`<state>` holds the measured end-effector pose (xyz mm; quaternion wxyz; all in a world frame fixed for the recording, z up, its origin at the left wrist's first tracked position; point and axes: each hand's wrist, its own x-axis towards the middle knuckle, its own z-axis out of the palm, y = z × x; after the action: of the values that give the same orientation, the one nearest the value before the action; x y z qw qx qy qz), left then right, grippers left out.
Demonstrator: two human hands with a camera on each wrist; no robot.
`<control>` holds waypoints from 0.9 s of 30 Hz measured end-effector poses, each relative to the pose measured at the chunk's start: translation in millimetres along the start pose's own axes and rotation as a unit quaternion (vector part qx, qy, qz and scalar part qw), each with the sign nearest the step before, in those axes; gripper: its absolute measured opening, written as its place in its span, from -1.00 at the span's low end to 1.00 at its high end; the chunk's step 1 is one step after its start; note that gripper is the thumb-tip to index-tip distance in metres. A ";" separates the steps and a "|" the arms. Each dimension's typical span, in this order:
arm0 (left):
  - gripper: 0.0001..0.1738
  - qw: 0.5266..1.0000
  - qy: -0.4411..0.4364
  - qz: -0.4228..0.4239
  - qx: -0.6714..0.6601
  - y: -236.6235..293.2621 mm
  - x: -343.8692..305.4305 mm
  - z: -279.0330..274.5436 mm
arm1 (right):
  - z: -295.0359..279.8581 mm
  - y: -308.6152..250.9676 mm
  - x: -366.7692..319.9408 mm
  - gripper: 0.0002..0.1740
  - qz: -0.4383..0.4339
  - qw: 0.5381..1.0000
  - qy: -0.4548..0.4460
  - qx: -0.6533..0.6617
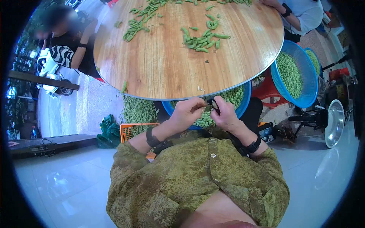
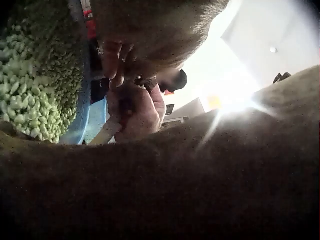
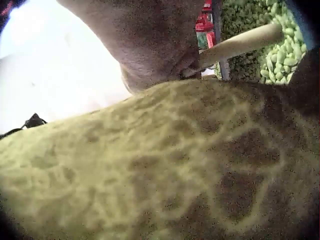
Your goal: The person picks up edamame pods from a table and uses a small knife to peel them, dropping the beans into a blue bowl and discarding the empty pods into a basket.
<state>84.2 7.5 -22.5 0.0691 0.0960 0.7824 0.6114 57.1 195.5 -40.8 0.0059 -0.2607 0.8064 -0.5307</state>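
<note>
Pinching one pod [image 1: 208, 108] with curled fingers, left hand [image 1: 188, 113] and right hand [image 1: 227, 116] seem mid-shelling; prying needed above twelve-o'clock basin [image 1: 245, 102].

Bright daylight, fisheye-warped edges (wrist views blurred, left one glare-streaked)

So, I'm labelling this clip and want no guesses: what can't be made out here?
The pod: head view, mostly covered by the left hand and right hand pinching it.
The blue basin: head view, far part hidden under the table.
The grip: right wrist view, the sleeve fills the frame.
</note>
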 end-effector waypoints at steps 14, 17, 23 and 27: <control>-0.85 0.952 0.050 0.187 0.238 38.1 12.3 -17.4 | -5.1 -4.1 23.4 -0.74 -0.051 0.996 0.001 0.079; -0.82 0.983 0.029 0.058 0.172 43.8 17.4 -15.5 | -11.9 1.2 13.7 -0.64 -0.018 0.999 -0.024 0.023; -0.81 0.983 -0.035 0.068 0.167 25.9 16.4 -2.1 | -6.9 -1.7 16.1 -0.68 -0.063 0.997 0.027 0.020; -0.76 0.952 -0.030 0.137 0.273 50.8 9.4 -18.0 | -17.3 9.3 12.7 -0.69 -0.059 0.998 -0.021 0.011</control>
<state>74.3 4.7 31.3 -0.0206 0.2359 0.8961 0.3753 37.4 207.6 -37.9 -0.0054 -0.3187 0.7835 -0.5334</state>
